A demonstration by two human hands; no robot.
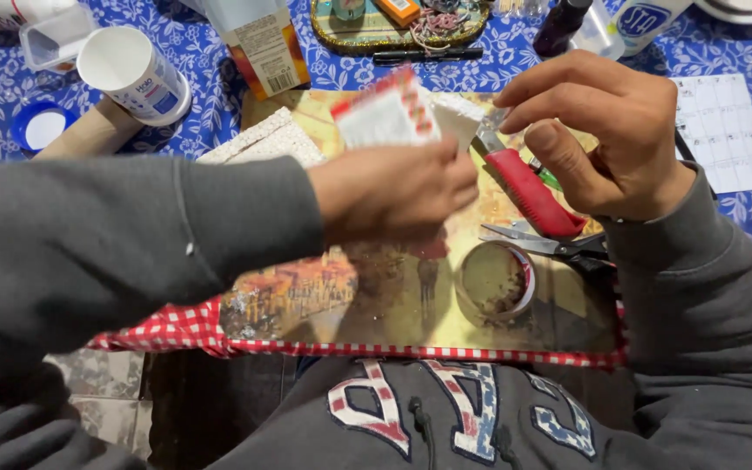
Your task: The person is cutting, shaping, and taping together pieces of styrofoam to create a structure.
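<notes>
1. The left hand (pixel 393 187) pinches a small flat packet (pixel 386 113) between thumb and fingers. The packet is white with red marks and looks thin and blurry. It is held up over the middle of the mat.
2. The right hand (pixel 607 130) holds a knife (pixel 528 187) with a smooth red handle. Fingers and thumb are curled tight round the top end, by the grey metal part. The red handle points down toward the near right.
3. The knife's metal end is just beside the right edge of the packet. I cannot tell if they touch.
4. Both arms wear soft grey sleeves. The left arm comes in from the left, and the right wrist bends in from the right.
5. Under the hands lies a shiny mat (pixel 350 305) with a yellow and brown picture on it.
6. On the mat, near the right hand, lie metal scissors (pixel 541 242). Just nearer is a round roll of tape (pixel 495 283) with a red edge.
7. Left of the packet is a white bumpy block (pixel 263 144), rough like foam.
8. Under the mat is a red and white checked cloth (pixel 167 329). Farther off is a blue cloth (pixel 193 52) with white flowers.
9. Far left lies a white paper cup (pixel 132 74) on its side, next to a brown tube (pixel 89 135) and a blue lid (pixel 41 126).
10. A tall carton (pixel 258 43) stands at the far middle, white with orange at the bottom.
11. An oval tray (pixel 393 30) of small things sits far off, with a black pen (pixel 428 55) in front.
12. Far right is a white paper (pixel 724 130) with a grid.
</notes>
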